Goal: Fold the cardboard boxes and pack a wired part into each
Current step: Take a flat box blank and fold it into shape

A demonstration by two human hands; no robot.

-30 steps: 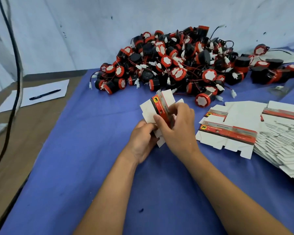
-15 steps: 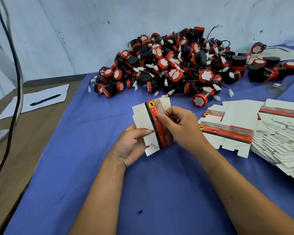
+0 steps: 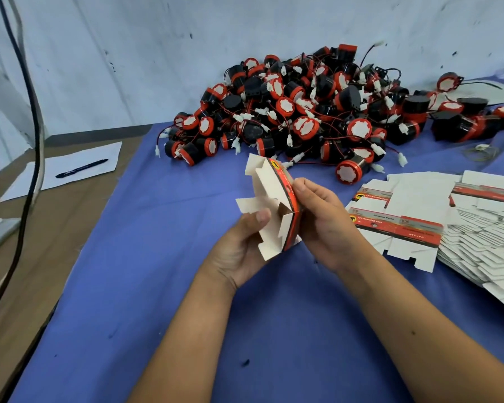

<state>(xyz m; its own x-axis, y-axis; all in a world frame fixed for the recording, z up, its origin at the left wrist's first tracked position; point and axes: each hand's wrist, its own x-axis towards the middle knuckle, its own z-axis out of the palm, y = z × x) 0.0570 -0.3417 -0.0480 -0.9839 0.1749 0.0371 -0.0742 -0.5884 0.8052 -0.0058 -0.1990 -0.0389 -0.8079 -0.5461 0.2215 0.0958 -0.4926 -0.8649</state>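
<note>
Between both hands I hold a white cardboard box with a red and black band, partly opened out, its flaps sticking up and to the left. My left hand grips its lower left side, thumb on a flap. My right hand grips the banded right edge. Beyond lies a big pile of black and red wired parts with white connectors. Flat box blanks lie at the right.
A blue cloth covers the table. A fanned stack of flat white blanks fills the right edge. On the brown desk at left lie a sheet of paper with a pen, and black cables hang down.
The flat blank has been spread open into a box shape, its flaps now standing out, and both hands have shifted apart along its sides.
</note>
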